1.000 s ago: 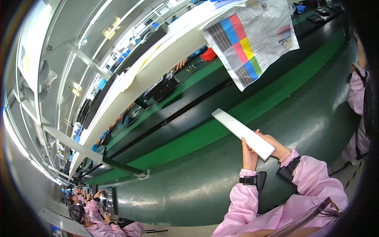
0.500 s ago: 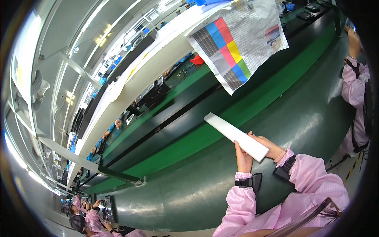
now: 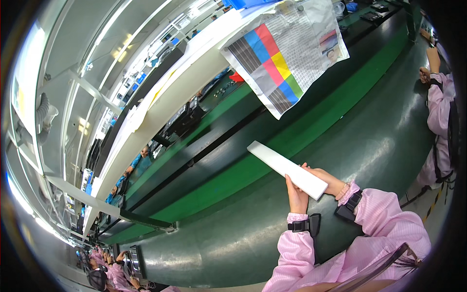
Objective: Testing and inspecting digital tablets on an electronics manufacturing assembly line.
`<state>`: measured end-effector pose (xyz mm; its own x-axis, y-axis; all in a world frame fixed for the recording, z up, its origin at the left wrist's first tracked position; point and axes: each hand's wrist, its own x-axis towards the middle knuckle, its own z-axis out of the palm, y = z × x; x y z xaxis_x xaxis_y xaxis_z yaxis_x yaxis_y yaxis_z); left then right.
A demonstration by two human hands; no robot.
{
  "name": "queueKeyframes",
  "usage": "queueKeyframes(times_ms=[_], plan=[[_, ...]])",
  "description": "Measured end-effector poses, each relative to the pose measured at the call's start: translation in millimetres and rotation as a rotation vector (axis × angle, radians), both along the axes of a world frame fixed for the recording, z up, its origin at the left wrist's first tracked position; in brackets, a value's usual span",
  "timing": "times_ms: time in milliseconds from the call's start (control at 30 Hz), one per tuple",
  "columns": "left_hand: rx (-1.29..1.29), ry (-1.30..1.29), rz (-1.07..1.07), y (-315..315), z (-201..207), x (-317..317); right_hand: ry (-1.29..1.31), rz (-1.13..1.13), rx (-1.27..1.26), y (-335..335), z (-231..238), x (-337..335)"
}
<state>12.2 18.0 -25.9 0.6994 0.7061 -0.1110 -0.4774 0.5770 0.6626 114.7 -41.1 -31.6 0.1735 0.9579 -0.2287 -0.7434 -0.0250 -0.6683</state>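
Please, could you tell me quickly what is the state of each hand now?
Left hand: closed on the long white bar, at its left edge.
Right hand: closed on the same bar, at its right edge.

Across the lower half, a dark green table (image 3: 189, 248) with shiny surface and one brighter green strip (image 3: 316, 127). Over it, a long whitish shelf (image 3: 194, 80). At upper left, bright ceiling lamps (image 3: 113, 22); at lower right, some grey floor (image 3: 443, 209).

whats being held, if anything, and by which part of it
A long white bar, held toward its nearer end by the left hand and right hand.
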Motion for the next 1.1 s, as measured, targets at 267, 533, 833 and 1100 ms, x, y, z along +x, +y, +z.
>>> queueKeyframes(times_ms=[267,533,833,1100], plan=[[0.010,-0.001,0.001,0.0,1.9,-0.2,-0.008,0.003,0.019,-1.3,3.4,-0.2],[0.007,-0.015,-0.002,0.8,0.2,-1.1,0.004,0.006,0.011,0.1,2.3,-1.0],[0.013,0.005,0.002,-1.2,3.7,0.8,-0.001,0.016,0.003,1.5,-6.2,0.6],[0.027,0.002,0.009,1.6,2.2,0.5,-0.028,0.014,0.018,0.3,0.0,1.3]])
